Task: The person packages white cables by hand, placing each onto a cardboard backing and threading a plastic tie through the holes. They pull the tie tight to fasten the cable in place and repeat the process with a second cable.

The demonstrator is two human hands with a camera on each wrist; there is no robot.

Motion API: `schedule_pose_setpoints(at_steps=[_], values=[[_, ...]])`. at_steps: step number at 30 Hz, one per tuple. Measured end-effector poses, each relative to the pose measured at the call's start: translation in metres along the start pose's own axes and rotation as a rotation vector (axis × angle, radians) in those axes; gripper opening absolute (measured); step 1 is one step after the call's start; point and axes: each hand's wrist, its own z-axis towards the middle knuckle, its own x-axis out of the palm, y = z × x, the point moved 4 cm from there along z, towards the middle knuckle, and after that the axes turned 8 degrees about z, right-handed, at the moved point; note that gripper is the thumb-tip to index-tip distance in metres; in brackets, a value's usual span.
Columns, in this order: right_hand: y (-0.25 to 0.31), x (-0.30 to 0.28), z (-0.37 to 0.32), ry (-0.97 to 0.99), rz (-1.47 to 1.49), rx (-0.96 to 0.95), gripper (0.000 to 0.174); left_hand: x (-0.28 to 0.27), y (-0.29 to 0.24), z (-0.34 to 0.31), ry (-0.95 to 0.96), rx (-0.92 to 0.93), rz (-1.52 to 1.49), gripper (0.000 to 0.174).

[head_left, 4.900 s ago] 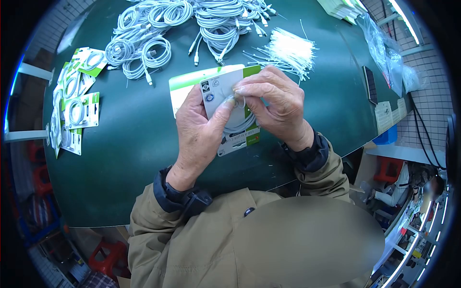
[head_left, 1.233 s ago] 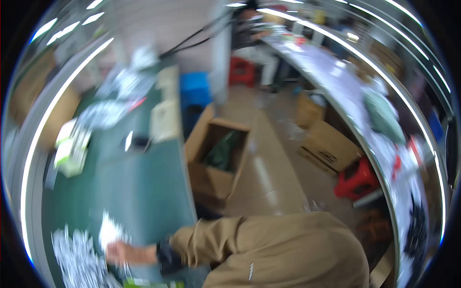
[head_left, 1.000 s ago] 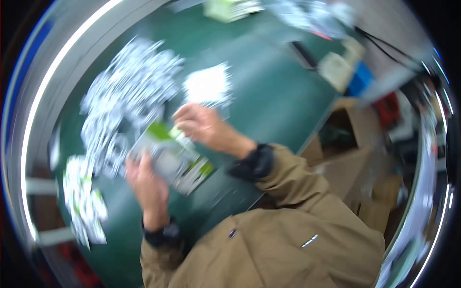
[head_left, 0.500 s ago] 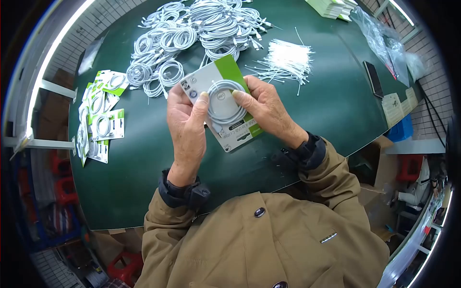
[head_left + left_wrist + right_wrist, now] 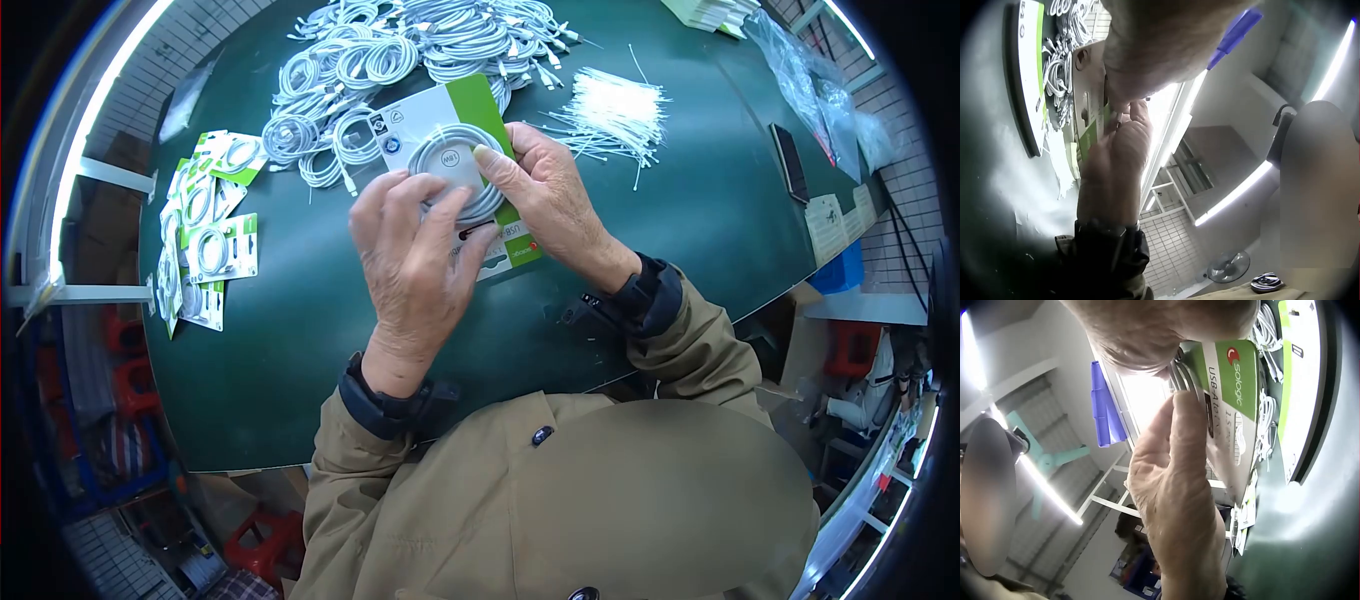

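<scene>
In the head view my right hand (image 5: pixel 565 195) grips a grey-and-green retail card (image 5: pixel 420 120) by its right side, thumb on top of a coiled white USB cable (image 5: pixel 490 205). My left hand (image 5: pixel 410 255) lies over the card's lower left, its fingers spread and fairly straight, with the fingertips at the coil's lower edge. The card is raised off the table and tilted. From the right wrist view, the left thumb and fingers (image 5: pixel 1182 419) reach the coil beside the card's printed face (image 5: pixel 1225 400). The left hand hides part of the coil and the card's lower corner.
A heap of coiled white cables (image 5: pixel 370 70) lies beyond the hands, with white cable ties (image 5: pixel 615 108) to its right. Finished-looking carded cables (image 5: pixel 210 230) are piled at left. A phone (image 5: pixel 788 163), plastic bags (image 5: pixel 810 80) and stacked cards (image 5: pixel 710 14) lie at right.
Earlier the right hand reached to the cable ties, and the head view swung right and back. Since half a second ago, the left hand has let go of the card's edge and come over the coil.
</scene>
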Motion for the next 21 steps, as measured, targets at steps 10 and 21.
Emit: schedule_pose_setpoints(at_steps=[10, 21], values=[[-0.014, 0.006, -0.015, -0.168, -0.017, -0.093, 0.033, 0.025, -0.007, 0.007, 0.053, -0.108, -0.141, 0.028], [-0.014, 0.003, -0.017, -0.193, -0.057, -0.123, 0.031, 0.034, -0.009, 0.0, -0.013, -0.013, -0.154, 0.02]])
